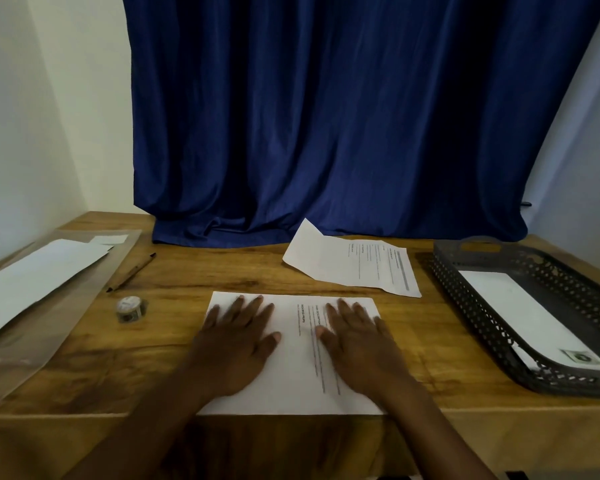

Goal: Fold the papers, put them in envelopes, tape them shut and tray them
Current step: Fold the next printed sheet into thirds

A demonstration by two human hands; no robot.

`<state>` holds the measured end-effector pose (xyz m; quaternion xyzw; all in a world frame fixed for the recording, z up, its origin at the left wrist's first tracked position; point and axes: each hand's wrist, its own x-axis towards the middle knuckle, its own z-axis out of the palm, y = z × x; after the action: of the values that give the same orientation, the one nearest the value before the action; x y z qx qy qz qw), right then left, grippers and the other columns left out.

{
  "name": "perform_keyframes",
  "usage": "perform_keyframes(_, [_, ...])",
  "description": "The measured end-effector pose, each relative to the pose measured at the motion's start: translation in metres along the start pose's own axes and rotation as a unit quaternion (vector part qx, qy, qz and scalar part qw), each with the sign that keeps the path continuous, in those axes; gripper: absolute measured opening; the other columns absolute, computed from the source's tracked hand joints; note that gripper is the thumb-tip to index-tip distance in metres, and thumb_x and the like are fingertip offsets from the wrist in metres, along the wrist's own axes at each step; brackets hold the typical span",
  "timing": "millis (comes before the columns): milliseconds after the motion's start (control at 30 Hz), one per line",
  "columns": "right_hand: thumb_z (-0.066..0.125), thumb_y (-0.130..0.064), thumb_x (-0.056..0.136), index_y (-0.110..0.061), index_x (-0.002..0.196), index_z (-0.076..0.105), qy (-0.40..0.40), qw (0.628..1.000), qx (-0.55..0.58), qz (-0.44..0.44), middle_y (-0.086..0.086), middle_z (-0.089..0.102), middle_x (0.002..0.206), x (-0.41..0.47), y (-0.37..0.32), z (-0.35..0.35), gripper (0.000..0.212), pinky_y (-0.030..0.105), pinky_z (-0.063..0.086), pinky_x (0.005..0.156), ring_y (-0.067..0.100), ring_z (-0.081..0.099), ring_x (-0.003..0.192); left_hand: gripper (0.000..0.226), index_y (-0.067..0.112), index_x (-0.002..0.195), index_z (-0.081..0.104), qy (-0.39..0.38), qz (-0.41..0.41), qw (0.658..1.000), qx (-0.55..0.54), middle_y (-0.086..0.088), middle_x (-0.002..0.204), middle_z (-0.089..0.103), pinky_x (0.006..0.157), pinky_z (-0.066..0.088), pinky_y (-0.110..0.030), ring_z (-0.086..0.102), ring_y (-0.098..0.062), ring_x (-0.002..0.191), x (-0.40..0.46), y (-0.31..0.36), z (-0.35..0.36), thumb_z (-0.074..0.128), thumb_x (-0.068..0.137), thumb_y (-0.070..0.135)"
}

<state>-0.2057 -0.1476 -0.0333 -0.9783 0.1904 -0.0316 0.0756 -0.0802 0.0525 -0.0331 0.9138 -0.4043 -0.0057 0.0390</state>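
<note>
A printed white paper [293,355] lies flat at the table's front edge. My left hand [238,344] presses its left half with fingers spread flat. My right hand [359,342] lies flat on its right half. A second printed sheet [354,263], its left corner curled up, rests farther back. At the left, white envelopes [32,275] sit on a clear plastic sleeve [49,327]. A small roll of tape [130,308] stands left of the paper. The dark perforated tray [478,306] at the right holds one sealed white envelope [523,306].
A brown pen [132,271] lies between the envelopes and the tape roll. A blue curtain [326,116] hangs behind the wooden table [187,271] and drapes onto its back edge. White walls close in on both sides.
</note>
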Motion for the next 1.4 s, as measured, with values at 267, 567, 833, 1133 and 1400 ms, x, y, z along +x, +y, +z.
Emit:
perform_keyframes(267, [0.008,-0.061,0.102,-0.027,0.162,0.003,0.023,0.999,-0.014,0.032,0.001,-0.001,0.171,-0.001,0.028,0.005,0.069,0.046,0.003,0.126,0.023,-0.005,0.157,0.071,0.022,0.162,0.003,-0.020,-0.116,0.992,0.046,-0.003,0.171,-0.004,0.124,0.000,-0.060,-0.010,-0.031,0.156,0.000,-0.008,-0.014,0.016,0.103,0.060])
perform_keyframes(567, [0.008,-0.061,0.102,-0.028,0.162,0.004,0.035,0.999,-0.023,0.032,0.000,0.000,0.171,0.001,0.032,0.008,0.068,0.044,0.003,0.125,0.022,-0.004,0.157,0.066,0.031,0.162,0.002,-0.007,0.096,0.995,0.000,0.004,0.171,-0.009,0.125,-0.005,-0.053,-0.015,-0.022,0.156,0.030,0.082,0.008,0.014,0.104,0.060])
perform_keyframes(833, [0.007,-0.063,0.101,-0.029,0.161,0.003,0.027,0.999,-0.016,0.032,-0.001,-0.001,0.171,-0.001,0.032,0.006,0.070,0.045,0.001,0.125,0.022,-0.005,0.157,0.070,0.029,0.162,0.001,-0.001,-0.012,1.000,0.007,0.004,0.171,-0.002,0.127,0.001,-0.051,-0.005,-0.020,0.157,0.018,0.007,0.001,0.010,0.102,0.064])
perform_keyframes(1133, [0.024,-0.053,0.105,-0.023,0.160,0.018,0.008,0.996,-0.066,0.051,0.008,0.013,0.169,0.003,0.007,-0.019,0.062,0.057,0.014,0.123,0.033,0.006,0.156,0.071,0.028,0.162,0.005,0.038,-0.033,0.999,0.011,0.003,0.171,0.004,0.126,0.003,-0.051,-0.001,-0.020,0.157,0.013,-0.008,0.008,0.010,0.102,0.064])
perform_keyframes(1400, [0.022,-0.044,0.106,-0.023,0.160,0.019,0.012,0.995,0.004,-0.104,0.007,0.011,0.170,0.018,-0.072,0.010,0.058,0.054,0.004,0.126,0.026,0.002,0.157,0.067,0.027,0.163,0.003,0.043,-0.025,0.998,0.030,0.003,0.171,-0.001,0.126,0.004,-0.050,-0.002,-0.020,0.157,0.012,-0.010,0.009,0.015,0.104,0.058])
